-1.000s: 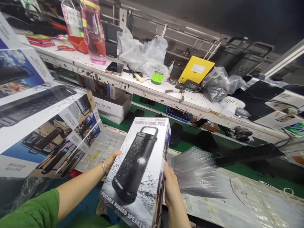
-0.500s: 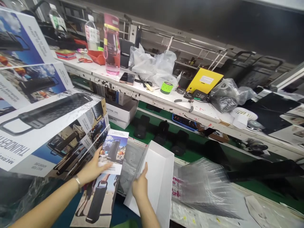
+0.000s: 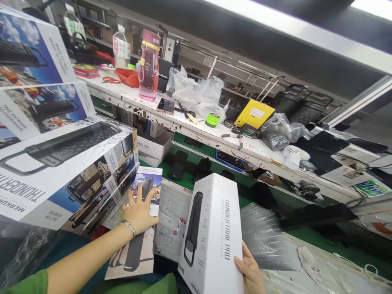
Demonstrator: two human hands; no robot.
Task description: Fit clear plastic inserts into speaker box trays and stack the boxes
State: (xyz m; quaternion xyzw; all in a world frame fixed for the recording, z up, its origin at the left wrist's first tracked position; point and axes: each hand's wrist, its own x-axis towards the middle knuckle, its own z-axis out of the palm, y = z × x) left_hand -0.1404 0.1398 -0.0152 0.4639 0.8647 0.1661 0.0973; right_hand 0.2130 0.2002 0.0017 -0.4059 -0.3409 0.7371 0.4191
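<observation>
Head view, single entry: white rectangular cardboard speaker carton [image 3: 214, 232], printed with a black cylindrical speaker and the words "THUNDER TRAIL PRO", held tilted at lower centre. Right hand [image 3: 249, 271] cups its lower right edge, fingers curled under and closed on the board. Left hand [image 3: 139, 212] lies flat with fingers spread on a glossy printed cardboard sleeve [image 3: 137, 228] showing the same speaker outdoors; it presses rather than grips. Handling, as a judgement: the carton looks stiff but thin-walled and smooth, likely to slip or dent at corners, so best taken by two opposite long edges; its weight cannot be told. The sleeve is light, flexible, easily creased. Left of that hand, stacked large printed speaker cartons [image 3: 61, 159] read "THUNDER". Just right of the gripped edge lies a stack of clear ribbed plastic trays [image 3: 263, 232]. Beyond, a white open-topped box [image 3: 153, 145] reads "TRAIL PRO".
</observation>
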